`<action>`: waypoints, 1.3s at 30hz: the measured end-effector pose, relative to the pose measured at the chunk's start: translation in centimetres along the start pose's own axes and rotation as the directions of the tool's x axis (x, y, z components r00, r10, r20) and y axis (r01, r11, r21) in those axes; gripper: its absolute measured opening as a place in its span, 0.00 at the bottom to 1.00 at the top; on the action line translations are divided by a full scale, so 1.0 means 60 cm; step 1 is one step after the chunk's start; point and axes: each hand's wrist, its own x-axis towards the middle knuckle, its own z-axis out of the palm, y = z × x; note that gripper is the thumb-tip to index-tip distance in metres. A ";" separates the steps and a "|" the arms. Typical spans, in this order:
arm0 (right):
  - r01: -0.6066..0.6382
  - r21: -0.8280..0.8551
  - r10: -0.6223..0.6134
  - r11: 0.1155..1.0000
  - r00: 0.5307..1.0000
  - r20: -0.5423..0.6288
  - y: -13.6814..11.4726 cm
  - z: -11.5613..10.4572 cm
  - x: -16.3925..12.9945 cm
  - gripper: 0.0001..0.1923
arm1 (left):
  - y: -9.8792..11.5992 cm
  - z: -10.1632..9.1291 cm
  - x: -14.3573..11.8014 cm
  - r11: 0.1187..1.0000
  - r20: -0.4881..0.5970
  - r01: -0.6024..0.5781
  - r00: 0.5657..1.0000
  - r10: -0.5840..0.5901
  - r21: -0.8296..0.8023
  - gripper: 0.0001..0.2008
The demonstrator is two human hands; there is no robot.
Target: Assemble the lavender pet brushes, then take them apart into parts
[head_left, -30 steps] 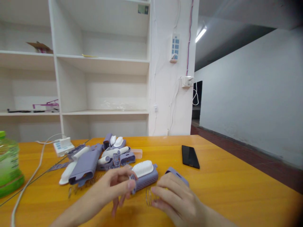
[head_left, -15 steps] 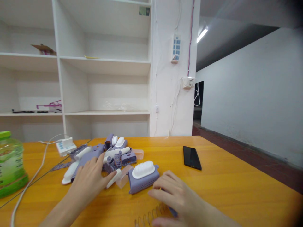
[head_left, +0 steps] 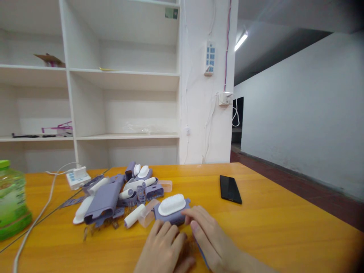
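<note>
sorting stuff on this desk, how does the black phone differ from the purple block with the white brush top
The black phone is flat, dark and glossy, lying apart from both hands. The purple block is thicker, with a white ridged top, and the right hand touches it. Both rest on the orange table.

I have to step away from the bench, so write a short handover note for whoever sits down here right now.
Left hand: palm down on the table, fingers lying over something small and brownish that I cannot make out; whether it has a grip on it is not clear.
Right hand: beside the left, fingertips touching the purple block with the white brush top; a thin purple piece shows under its palm.
Loose purple and white parts lie in a pile behind and to the left.
Black phone lies off to the right, apart.
Done: the brush block looks put together.
Left: the pile is still loose pieces.
</note>
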 end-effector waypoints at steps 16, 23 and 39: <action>0.055 -0.130 -0.024 0.990 0.973 0.231 0.008 0.019 -0.001 0.38 | -0.012 0.006 -0.017 0.975 0.170 0.067 0.985 -0.031 -0.210 0.06; 0.346 -0.278 -0.245 0.896 0.907 0.341 -0.011 -0.002 0.015 0.31 | -0.009 -0.008 -0.003 0.961 0.198 0.110 0.978 -0.060 -0.253 0.06; 0.410 -0.167 -0.357 0.897 0.893 0.274 -0.022 -0.026 0.027 0.30 | 0.001 -0.039 0.014 0.764 0.424 0.424 0.879 -0.218 -0.486 0.12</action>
